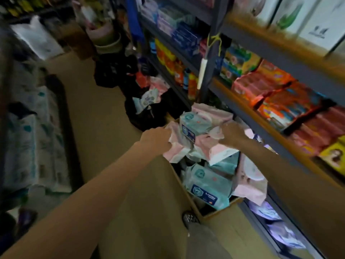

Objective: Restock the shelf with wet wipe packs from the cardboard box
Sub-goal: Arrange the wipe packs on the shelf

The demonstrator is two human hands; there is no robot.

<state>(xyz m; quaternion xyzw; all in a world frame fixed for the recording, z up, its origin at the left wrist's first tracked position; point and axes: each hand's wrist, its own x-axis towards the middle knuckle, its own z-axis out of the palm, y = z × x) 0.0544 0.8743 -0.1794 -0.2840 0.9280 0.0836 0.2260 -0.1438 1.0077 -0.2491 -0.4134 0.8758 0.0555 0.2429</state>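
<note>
Left hand (156, 138) is gripping a pink pack (176, 146) | right hand (232, 134) is clamping another (214, 132) | both lifting from the heap at box (220, 210) far end, beside the shelf (261, 94).

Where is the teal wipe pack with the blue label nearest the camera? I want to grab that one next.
In the head view the teal pack lies in the cardboard box at its near end, right of centre, beside a pink pack on its right.

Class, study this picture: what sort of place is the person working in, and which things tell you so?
Probably a small shop or its stockroom. Metal shelves hold rows of packaged goods, an open cardboard box on the floor is full of wet wipe packs, and more bagged stock sits along the aisle.
</note>
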